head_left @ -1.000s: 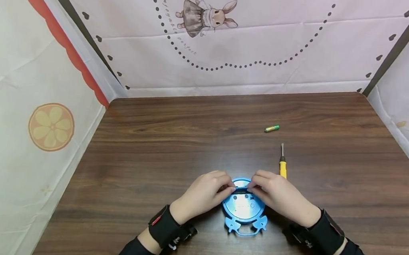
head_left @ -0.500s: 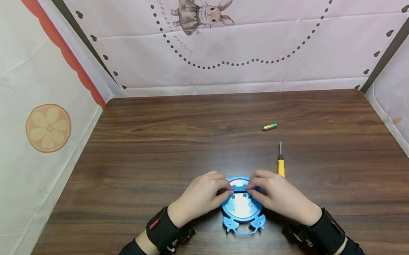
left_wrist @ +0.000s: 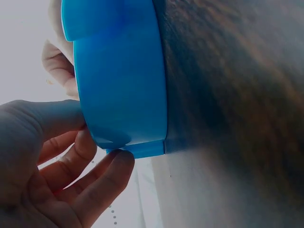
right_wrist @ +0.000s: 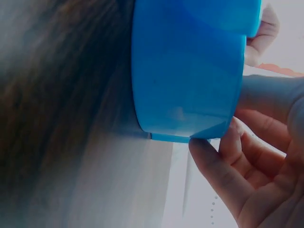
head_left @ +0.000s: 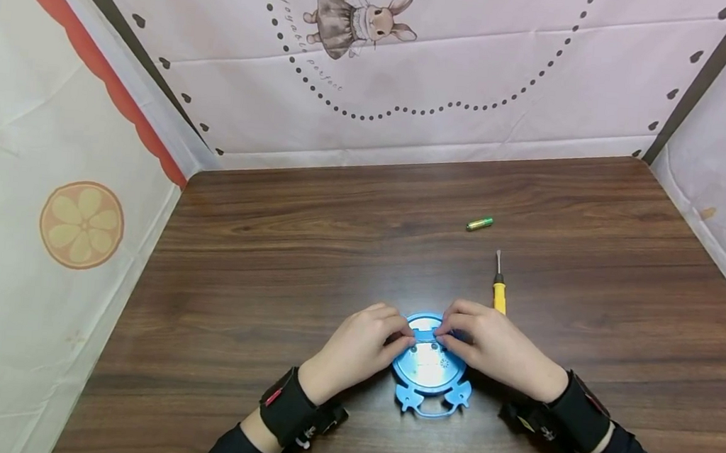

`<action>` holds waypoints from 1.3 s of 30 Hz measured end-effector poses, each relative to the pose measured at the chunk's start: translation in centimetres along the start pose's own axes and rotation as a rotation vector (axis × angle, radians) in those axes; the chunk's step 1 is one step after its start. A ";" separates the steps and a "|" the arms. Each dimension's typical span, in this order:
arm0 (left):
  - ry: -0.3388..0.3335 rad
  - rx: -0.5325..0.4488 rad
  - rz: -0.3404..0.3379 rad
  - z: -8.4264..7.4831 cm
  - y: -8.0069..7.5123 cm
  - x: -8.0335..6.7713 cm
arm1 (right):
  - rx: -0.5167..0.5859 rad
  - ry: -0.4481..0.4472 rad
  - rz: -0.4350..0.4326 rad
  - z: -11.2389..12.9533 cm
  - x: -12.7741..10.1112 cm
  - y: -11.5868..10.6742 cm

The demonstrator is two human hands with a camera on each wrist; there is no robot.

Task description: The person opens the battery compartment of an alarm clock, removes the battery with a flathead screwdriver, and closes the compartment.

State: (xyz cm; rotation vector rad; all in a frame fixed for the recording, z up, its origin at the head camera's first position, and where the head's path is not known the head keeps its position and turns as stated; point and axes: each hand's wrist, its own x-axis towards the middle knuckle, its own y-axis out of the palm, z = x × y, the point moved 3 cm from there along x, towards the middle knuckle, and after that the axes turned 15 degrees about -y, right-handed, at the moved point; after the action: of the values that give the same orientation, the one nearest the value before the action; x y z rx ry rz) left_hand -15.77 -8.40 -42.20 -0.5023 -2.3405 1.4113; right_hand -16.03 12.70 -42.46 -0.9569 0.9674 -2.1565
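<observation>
A round blue clock-like device [head_left: 430, 369] lies on the table with its back up and its two rounded feet towards me. Across its back sits a small blue battery cover [head_left: 425, 336], level with the surface around it. My left hand [head_left: 363, 344] pinches at the cover's left end with thumb and forefinger, while my right hand [head_left: 499, 347] does likewise at the right end. In both wrist views, the other fingertips touch the blue side wall [left_wrist: 118, 80]. The fingers partly hide the cover's ends.
Beyond the right hand lies a screwdriver [head_left: 500, 294] with a yellow handle, its lower end hidden by that hand. Farther back is a green and gold battery [head_left: 480, 224]. Fabric walls stand around the wooden table [head_left: 310, 244].
The battery cover has swung down: the dark slot seen beneath it a second ago has narrowed and is now covered. Both hands stay at its ends. The head view has shifted slightly.
</observation>
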 end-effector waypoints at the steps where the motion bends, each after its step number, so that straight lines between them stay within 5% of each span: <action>1: -0.009 -0.009 0.001 0.0 0.1 0.0 | 0.006 0.010 -0.002 0.0 0.0 0.0; 6: -0.094 -0.114 0.031 0.5 0.3 0.0 | 0.081 0.082 -0.024 -0.3 0.0 0.3; 16: -0.263 -0.347 0.236 2.0 0.9 0.7 | 0.291 0.244 -0.018 -1.4 -0.3 0.8; 24: -0.324 -0.429 0.260 2.6 1.1 0.9 | 0.342 0.305 -0.020 -1.8 -0.1 1.1; 31: -0.254 -0.366 0.241 2.5 0.9 0.7 | 0.330 0.279 -0.034 -2.0 -0.5 1.4; 36: -0.094 -0.160 0.225 2.0 0.3 0.2 | 0.263 0.208 -0.060 -1.9 -0.8 1.1; 39: -0.035 -0.069 0.279 1.9 0.0 -0.3 | 0.233 0.127 -0.045 -1.8 -1.0 0.3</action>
State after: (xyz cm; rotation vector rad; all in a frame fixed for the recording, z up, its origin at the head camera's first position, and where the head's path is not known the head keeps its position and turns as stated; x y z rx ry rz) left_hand -16.40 -10.01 -43.07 -0.8584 -2.4264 1.4702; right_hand -16.87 13.92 -43.94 -0.7434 0.7373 -2.3297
